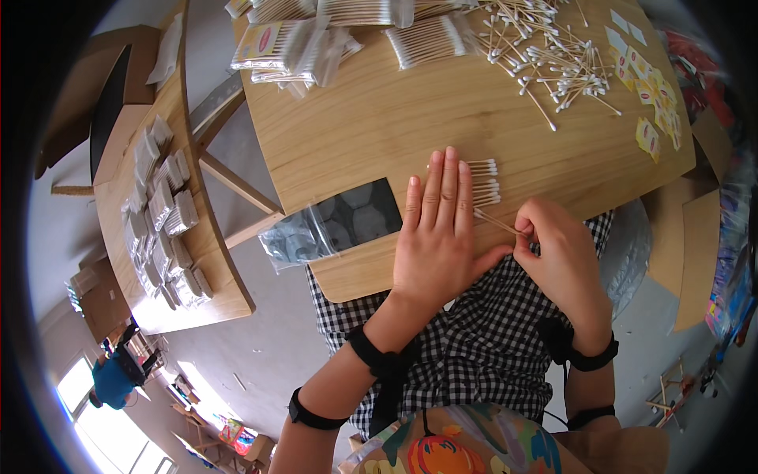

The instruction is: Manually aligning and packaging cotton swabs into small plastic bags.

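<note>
Right now your right hand has its thumb and fingertips pressed together on the end of a single cotton swab, which slants up and to the left from the pinch toward the row under your other hand. Your left hand lies flat, palm down with the fingers straight and close together, pressing on a row of cotton swabs whose white tips stick out just past the right side of your fingers. Both hands work at the near edge of the wooden table, above your checked lap. Just left of your left hand, a clear plastic bag lies flat and hangs over the table's edge. Farther up the table, near its far right part, a loose heap of cotton swabs is scattered, with small yellow labels spread beside it along the right edge. Along the far edge lie packed swab bundles in clear wrap. Well apart to the left, a second wooden surface carries rows of small filled packets.
</note>
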{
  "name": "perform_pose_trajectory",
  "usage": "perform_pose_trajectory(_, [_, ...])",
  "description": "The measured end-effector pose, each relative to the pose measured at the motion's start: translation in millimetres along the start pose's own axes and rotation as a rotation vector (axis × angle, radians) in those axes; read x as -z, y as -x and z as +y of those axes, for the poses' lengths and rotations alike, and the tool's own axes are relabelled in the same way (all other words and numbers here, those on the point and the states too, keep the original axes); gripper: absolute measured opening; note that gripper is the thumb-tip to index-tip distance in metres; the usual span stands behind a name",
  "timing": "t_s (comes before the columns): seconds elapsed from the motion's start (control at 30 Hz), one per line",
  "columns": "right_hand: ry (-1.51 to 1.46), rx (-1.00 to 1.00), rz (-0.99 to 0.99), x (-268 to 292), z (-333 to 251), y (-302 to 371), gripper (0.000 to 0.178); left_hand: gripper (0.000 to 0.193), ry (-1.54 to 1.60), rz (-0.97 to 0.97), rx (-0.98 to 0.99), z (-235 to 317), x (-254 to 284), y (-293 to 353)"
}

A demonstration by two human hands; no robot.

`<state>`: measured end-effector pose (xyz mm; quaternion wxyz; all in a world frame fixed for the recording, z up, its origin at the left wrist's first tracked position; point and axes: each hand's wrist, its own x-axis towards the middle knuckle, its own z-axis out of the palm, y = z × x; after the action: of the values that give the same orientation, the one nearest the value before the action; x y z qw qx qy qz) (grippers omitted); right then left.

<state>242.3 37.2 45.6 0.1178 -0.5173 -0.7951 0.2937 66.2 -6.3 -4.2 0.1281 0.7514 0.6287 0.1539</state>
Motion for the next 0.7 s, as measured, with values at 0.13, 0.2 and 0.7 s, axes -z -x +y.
perform_pose_trajectory(0.13, [-0.343,-0.190,-0.060,16,9,15,0.018,0.099,0.150,0.092,0.010,-1,4,3])
perform_pose_trajectory(0.2, [-0.626,-0.247,-0.030,19,16,27,0.018,0.087,0.253,0.225,-0.029,-2,12,6])
perform_pose_trajectory(0.7, [-1.494,-0.311,0.051,8,-5,63,0.013,0.011,1.279,-0.022,0.144,47,43,27])
